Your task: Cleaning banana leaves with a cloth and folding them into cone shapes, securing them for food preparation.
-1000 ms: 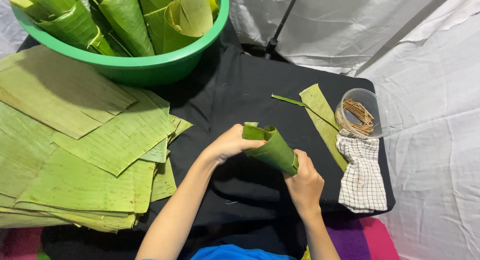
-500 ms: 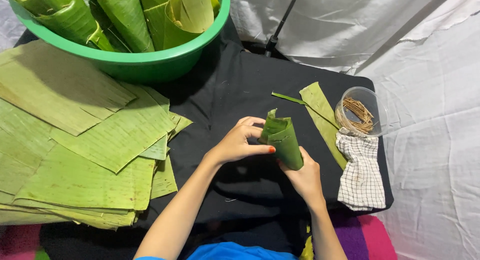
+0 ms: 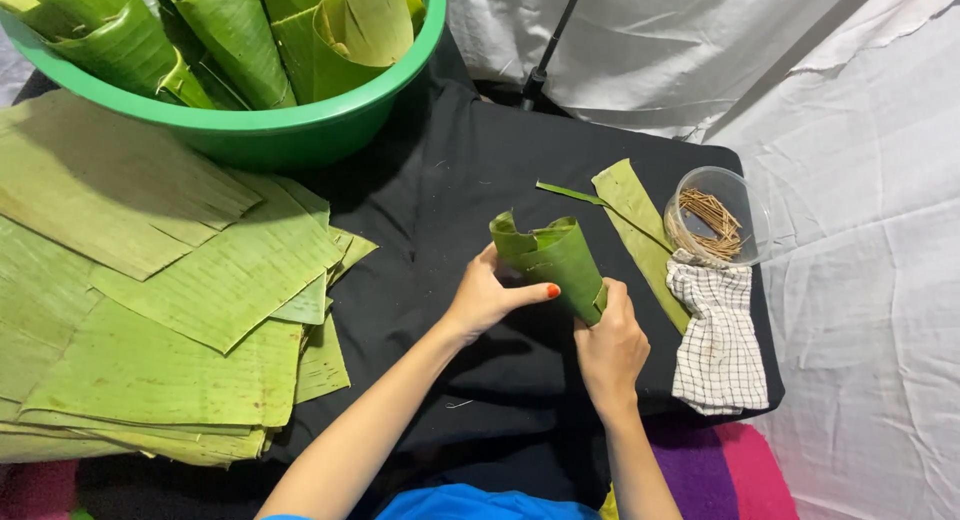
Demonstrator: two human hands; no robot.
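Observation:
A green leaf rolled into a cone is held over the black cloth, its open mouth pointing up and away from me. My left hand wraps the cone's left side, thumb across its front. My right hand grips the narrow lower end from the right. A loose leaf strip lies just right of the cone on the cloth.
A green basin holding several rolled leaf cones sits at the top left. A stack of flat leaf sheets covers the left side. A clear bowl of thin sticks and a checked cloth lie at the right.
The cone has been turned more upright between my hands, and my left thumb now lies across its front. Both hands keep their hold.

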